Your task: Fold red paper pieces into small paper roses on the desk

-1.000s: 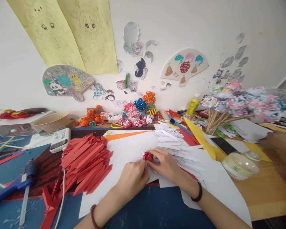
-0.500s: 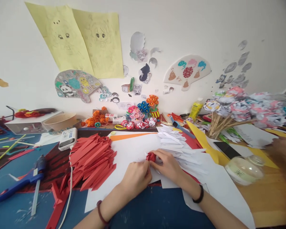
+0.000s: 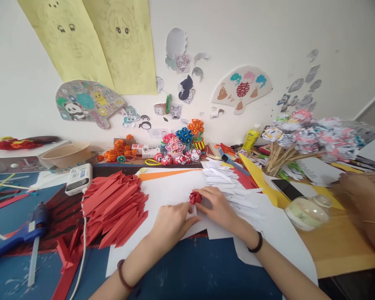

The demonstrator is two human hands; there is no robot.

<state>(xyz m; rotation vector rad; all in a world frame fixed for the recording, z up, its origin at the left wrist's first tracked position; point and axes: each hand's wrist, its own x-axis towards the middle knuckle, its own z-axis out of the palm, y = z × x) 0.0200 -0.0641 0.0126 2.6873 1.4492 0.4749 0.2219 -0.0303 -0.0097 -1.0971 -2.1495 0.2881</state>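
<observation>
- The small red folded paper piece (image 3: 195, 197) is at the clock's centre, just above the white sheet (image 3: 171, 187) that lies on the table (image 3: 181, 271).
- My right hand (image 3: 217, 207) comes in from four o'clock, fingers and thumb closed on the piece. Too hard a pinch there could crush its folds; too loose a one could let them spring open.
- My left hand (image 3: 171, 225) comes in from eight o'clock, its fingertips at the lower edge of the piece. Something whitish shows between thumb and forefinger, but I can't fairly tell whether I'm gripping it or it is only the sheet behind. A tug from this side could pull the layers askew.
- At nine o'clock the red strips (image 3: 114, 210) lie in a loose heap; my left forearm, swung wide, could scatter them.
- At two o'clock the white strips (image 3: 220, 174) fan out close to my right hand, where a knuckle could sweep them aside.
- At three o'clock, farther out, stands a clear bottle (image 3: 308, 212), with another person's hand (image 3: 359, 196) blurred beyond it; a bump from either of us might tip it onto the paper.
</observation>
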